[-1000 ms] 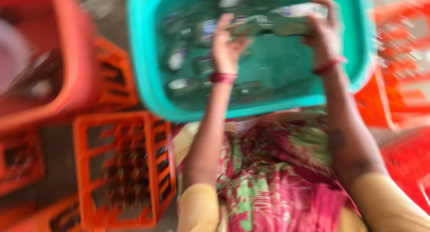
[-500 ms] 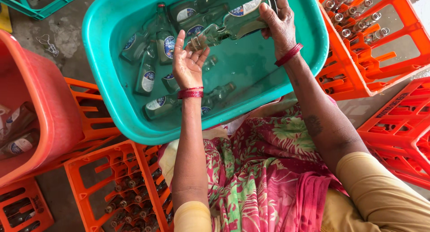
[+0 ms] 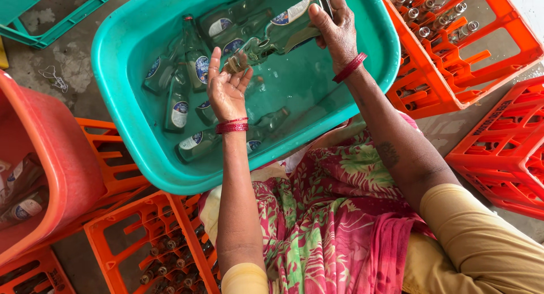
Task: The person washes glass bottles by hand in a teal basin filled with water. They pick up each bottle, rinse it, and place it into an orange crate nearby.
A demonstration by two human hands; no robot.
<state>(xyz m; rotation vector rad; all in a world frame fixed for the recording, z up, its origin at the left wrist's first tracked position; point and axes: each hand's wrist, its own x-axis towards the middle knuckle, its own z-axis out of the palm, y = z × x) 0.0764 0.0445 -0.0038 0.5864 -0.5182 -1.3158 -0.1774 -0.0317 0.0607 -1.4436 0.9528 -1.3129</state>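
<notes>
Single view: head-worn camera, aimed steeply down over wearer's lap, close range. Teal tub (image 3: pixel 122 101) fills centre to 12 o'clock; orange crates (image 3: pixel 453 50) at 2 and 7 o'clock; red tub (image 3: pixel 51 158) at 9 o'clock. No second view.

I sit in a bottle-washing yard: orange crates (image 3: pixel 453 50) of glass bottles, a teal tub (image 3: pixel 362 73), concrete floor (image 3: pixel 62 73).
</notes>
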